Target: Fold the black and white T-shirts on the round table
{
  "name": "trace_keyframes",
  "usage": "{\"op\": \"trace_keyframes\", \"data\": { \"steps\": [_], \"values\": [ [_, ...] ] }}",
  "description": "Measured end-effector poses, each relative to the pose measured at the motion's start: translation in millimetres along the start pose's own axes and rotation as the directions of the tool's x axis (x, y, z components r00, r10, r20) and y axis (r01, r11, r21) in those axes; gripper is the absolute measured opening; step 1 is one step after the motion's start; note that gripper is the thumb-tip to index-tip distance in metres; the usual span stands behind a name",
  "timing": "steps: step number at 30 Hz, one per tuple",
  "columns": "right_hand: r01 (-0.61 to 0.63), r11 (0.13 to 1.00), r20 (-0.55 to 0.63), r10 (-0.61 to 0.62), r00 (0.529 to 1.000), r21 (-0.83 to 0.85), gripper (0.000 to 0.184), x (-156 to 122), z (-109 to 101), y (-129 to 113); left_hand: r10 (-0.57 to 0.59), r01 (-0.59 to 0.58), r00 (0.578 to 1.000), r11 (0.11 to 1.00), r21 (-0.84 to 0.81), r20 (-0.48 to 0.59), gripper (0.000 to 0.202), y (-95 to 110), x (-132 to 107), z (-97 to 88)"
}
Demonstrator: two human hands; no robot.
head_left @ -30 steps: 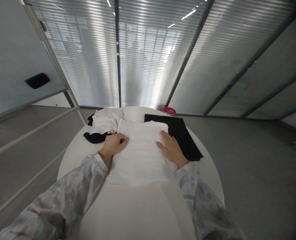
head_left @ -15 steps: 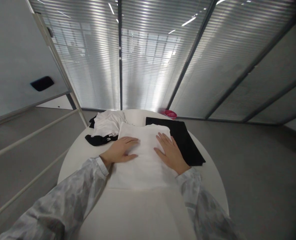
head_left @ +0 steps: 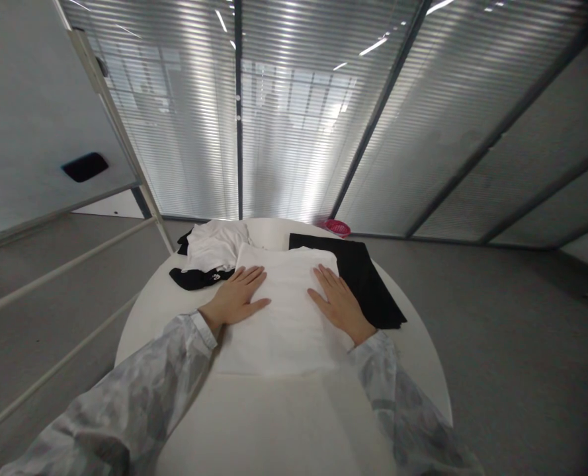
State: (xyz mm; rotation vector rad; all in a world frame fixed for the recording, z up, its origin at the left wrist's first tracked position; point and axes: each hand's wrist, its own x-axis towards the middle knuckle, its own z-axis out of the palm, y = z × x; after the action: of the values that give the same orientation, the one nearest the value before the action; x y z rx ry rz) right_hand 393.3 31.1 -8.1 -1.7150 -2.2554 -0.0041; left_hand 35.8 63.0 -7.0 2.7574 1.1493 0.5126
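Note:
A white folded garment, seemingly a T-shirt (head_left: 286, 330), lies flat in front of me on the round white table (head_left: 274, 423). Along its left side rests my left hand (head_left: 239, 296), palm down with the fingers stretched out. My right hand (head_left: 340, 304) lies flat near its right edge, fingers spread. Neither hand grips the cloth. Just right of the garment is a flat black cloth (head_left: 368, 281), partly covered by the white one.
At the table's back left sits a crumpled white cloth (head_left: 217, 244) on top of a black cloth (head_left: 194, 279) with a small white mark. A red basket (head_left: 338, 228) stands beyond the far edge. White metal rails (head_left: 65, 268) run along the left; blinds cover the glass wall behind.
My left hand has slid slightly outward and its fingers have turned and closed up a little over the cloth. The right hand has barely shifted.

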Motion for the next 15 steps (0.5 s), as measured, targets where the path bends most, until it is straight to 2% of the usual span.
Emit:
{"op": "trace_keyframes", "data": {
  "steps": [4, 8, 15],
  "values": [
    [-0.113, 0.993, -0.002, 0.113, 0.994, -0.033, 0.074, -1, 2, 12, -0.134, 0.144, 0.983, 0.987, 0.075, -0.126, 0.074, -1, 0, 1.4],
    [-0.135, 0.988, 0.008, 0.136, 0.991, -0.074, 0.075, 0, 3, 17, -0.264, 0.302, 0.927, 0.946, 0.113, -0.266, 0.074, -8, 2, 4.6],
    [-0.137, 0.987, 0.007, 0.138, 0.99, -0.088, 0.076, 0, 3, 15, -0.284, 0.349, 0.895, 0.925, 0.147, -0.344, 0.073, -10, 2, 7.6]
  ]
}}
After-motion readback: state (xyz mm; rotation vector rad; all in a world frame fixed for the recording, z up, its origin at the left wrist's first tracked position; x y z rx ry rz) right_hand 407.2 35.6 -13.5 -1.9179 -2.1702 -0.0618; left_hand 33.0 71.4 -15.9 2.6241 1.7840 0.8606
